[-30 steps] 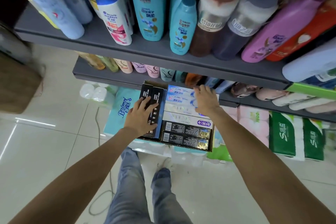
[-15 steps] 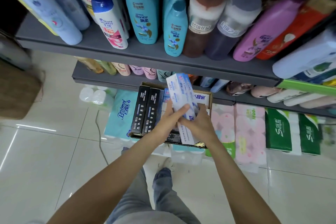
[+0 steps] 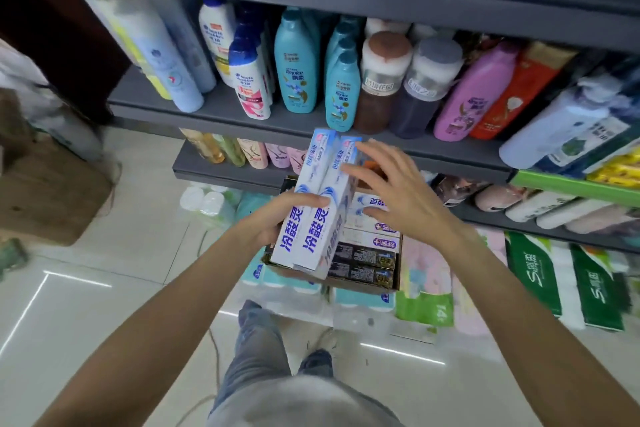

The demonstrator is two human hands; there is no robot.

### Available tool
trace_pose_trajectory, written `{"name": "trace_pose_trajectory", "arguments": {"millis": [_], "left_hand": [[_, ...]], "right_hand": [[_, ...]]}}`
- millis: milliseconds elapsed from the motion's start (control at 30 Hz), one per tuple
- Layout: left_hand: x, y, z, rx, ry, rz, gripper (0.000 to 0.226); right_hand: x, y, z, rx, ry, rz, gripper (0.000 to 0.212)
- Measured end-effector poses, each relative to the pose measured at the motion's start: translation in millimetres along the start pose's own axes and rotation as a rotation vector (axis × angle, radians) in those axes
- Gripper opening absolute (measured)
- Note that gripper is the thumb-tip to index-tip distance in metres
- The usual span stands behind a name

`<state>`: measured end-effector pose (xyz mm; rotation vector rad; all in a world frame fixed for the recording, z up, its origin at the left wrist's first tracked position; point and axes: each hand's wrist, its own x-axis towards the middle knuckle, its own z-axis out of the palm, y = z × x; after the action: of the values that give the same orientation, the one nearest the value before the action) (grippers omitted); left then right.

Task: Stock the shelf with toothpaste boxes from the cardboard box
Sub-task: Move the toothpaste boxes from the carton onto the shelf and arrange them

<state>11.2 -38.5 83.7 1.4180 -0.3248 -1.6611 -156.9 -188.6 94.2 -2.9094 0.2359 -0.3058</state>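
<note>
Left hand: grips two white-and-blue toothpaste boxes side by side near their lower half, thumb across the printed faces, long axes pointing up toward the shelf. Judged purpose: holding the pair as one flat bundle so both go up together.

Right hand: fingers spread and straight, holding nothing, fingertips at the right edge of the pair near its upper half. Judged purpose: squaring the boxes against each other before placement.

Cardboard box: sits low, in front of the lower shelf, directly beneath the held pair. Contents visible: more white toothpaste boxes lying flat, dark toothpaste boxes toward the near side. Packs of tissue stand just beside it on the right.

Shelf: carries shampoo bottles in upright rows, so little free room is visible; where the toothpaste is to go cannot be told.

Changes against half a second earlier: the pair has come up, its top end now overlapping the shelf's front edge instead of hanging just over the cardboard box. Right hand has let go of its lower end and opened beside the upper part. Left hand has shifted to carrying the pair alone. View has tilted upward, showing more of the shelving.
</note>
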Motion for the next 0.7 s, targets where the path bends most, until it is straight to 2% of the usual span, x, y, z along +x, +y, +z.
{"name": "trace_pose_trajectory", "arguments": {"millis": [67,133,167,233,300,367,433,500,567,633,700], "left_hand": [[-12.5,3.6,1.0,0.023,-0.048,-0.008,0.051],[-23.2,3.6,1.7,-0.022,-0.109,-0.01,0.08],[-28.6,4.2,2.5,-0.045,-0.136,-0.008,0.086],[-36.6,9.5,2.3,-0.05,-0.155,0.003,0.086],[-46.1,23.1,-3.5,-0.016,-0.13,0.033,0.071],[-56.8,42.5,-23.1,-0.023,-0.024,0.119,0.045],[-73.7,69.3,-50.8,-0.011,0.12,0.253,0.041],[-94.6,100.2,-81.5,0.119,0.266,0.401,0.048],[-115.7,133.3,-110.2,0.272,0.431,0.508,0.067],[-132.2,163.9,-135.6,0.356,0.547,0.633,0.077],[-145.5,190.5,-157.6,0.41,0.608,0.755,0.077]], "right_hand": [[11.0,-4.3,-13.7,-0.159,-0.009,-0.172,0.084],[20.3,-12.4,-23.0,-0.262,0.039,-0.299,0.071],[24.3,-17.0,-27.3,-0.302,0.062,-0.348,0.064],[30.4,-22.0,-34.1,-0.371,0.061,-0.419,0.055],[35.3,-20.3,-41.7,-0.399,0.067,-0.419,0.055],[41.4,-18.7,-52.7,-0.365,0.127,-0.325,0.059],[50.5,-22.0,-68.7,-0.338,0.249,-0.158,0.066],[66.9,-33.0,-91.2,-0.312,0.347,0.051,0.076],[95.4,-49.6,-116.1,-0.25,0.433,0.201,0.07],[133.5,-61.0,-138.9,-0.215,0.48,0.271,0.066],[181.8,-68.3,-159.1,-0.237,0.471,0.293,0.065]]}}
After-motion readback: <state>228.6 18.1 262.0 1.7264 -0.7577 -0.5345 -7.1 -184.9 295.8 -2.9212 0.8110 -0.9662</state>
